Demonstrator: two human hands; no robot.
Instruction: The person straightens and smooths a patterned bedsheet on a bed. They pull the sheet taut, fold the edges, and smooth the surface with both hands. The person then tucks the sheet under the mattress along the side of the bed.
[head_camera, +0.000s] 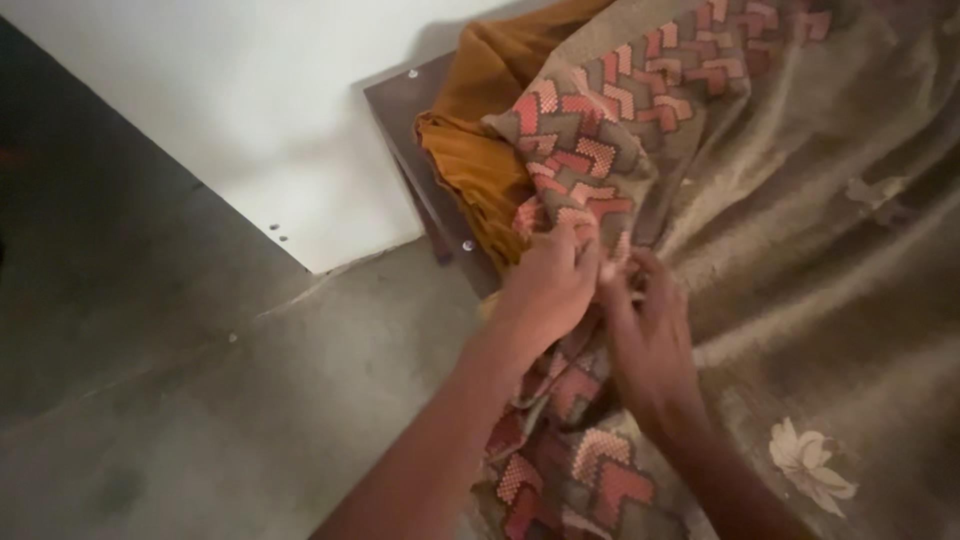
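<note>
A large olive-brown cloth (820, 210) with a woven red chevron border (590, 150) lies draped across the right half of the view. My left hand (545, 290) pinches the patterned border near its middle, fingers closed on the fabric. My right hand (650, 330) grips the same border right beside it, the two hands touching. The border runs on below my wrists toward the bottom edge. A mustard-orange pleated cloth (470, 160) lies under the olive cloth at the upper centre.
A dark brown wooden board (400, 110) with metal studs sits under the orange cloth. A white wall (250, 100) fills the upper left, grey concrete floor (250, 400) the lower left. A pale flower motif (808, 465) marks the cloth at lower right.
</note>
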